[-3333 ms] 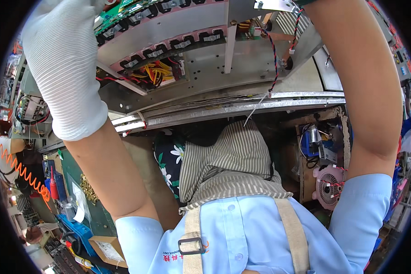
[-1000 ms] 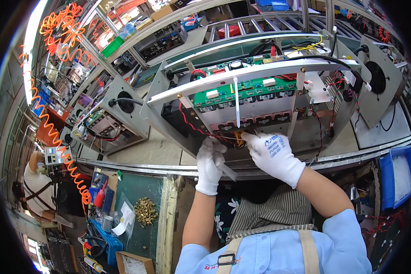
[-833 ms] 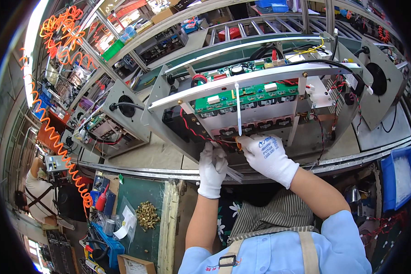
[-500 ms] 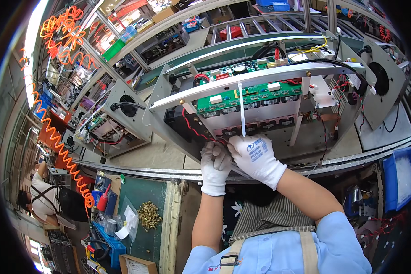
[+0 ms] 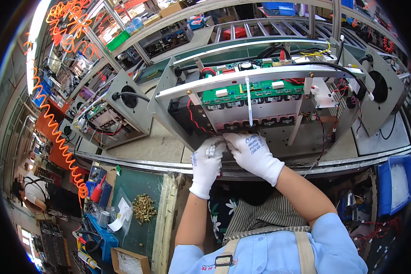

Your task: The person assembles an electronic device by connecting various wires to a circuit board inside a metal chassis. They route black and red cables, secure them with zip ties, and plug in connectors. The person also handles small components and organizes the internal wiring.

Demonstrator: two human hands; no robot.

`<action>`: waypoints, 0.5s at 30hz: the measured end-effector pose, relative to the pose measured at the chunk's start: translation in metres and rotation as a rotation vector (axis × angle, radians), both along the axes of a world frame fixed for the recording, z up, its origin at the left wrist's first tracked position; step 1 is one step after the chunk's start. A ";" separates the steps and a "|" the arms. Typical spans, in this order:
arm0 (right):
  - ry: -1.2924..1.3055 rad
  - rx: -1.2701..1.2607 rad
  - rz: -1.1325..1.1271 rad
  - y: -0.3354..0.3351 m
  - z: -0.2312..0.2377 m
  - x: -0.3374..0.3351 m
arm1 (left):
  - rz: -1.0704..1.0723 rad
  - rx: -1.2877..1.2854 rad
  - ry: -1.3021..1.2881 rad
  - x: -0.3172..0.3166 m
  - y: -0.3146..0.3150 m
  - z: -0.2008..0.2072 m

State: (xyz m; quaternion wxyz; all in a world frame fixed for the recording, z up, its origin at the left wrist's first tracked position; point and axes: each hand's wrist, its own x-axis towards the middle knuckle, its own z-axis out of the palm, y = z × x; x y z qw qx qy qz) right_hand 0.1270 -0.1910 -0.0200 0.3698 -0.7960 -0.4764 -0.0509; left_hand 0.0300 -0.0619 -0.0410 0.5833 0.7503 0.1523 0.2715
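Both my hands wear white gloves and meet at the lower front edge of an open grey metal chassis [image 5: 171, 116]. A twisted red and black wire [image 5: 194, 119] runs down inside its left end to my fingertips. My left hand [image 5: 208, 160] is closed, fingers bent, at the wire's lower end. My right hand [image 5: 253, 153] pinches there too, its fingertips touching the left ones; the exact grip is hidden. Above, a white cable tie [image 5: 249, 102] hangs from the front metal bar [image 5: 269, 74], in front of a green circuit board [image 5: 237, 93].
Another chassis [image 5: 123, 109] with a fan stands to the left. Brass fittings [image 5: 144, 208] lie heaped on a green mat [image 5: 134, 182] at lower left. A blue bin [image 5: 395, 185] sits at right. An orange coiled hose [image 5: 55, 132] hangs at left; a person [image 5: 34, 192] is beyond it.
My left hand has turned, its back now more toward the view and its fingers against the right hand's. The right hand has shifted slightly. The whole view has moved a little.
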 end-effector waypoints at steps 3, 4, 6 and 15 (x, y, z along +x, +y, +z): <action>0.090 0.027 0.030 -0.003 -0.001 0.006 | -0.003 -0.085 0.044 0.003 -0.002 0.011; 0.091 -0.004 0.045 -0.003 0.002 0.006 | -0.001 -0.120 0.051 0.003 -0.001 0.010; 0.086 -0.035 0.034 -0.003 0.008 0.003 | 0.038 -0.151 0.002 0.005 -0.004 0.008; 0.389 0.209 0.019 0.007 -0.001 0.005 | 0.069 -0.056 -0.074 0.007 -0.008 0.000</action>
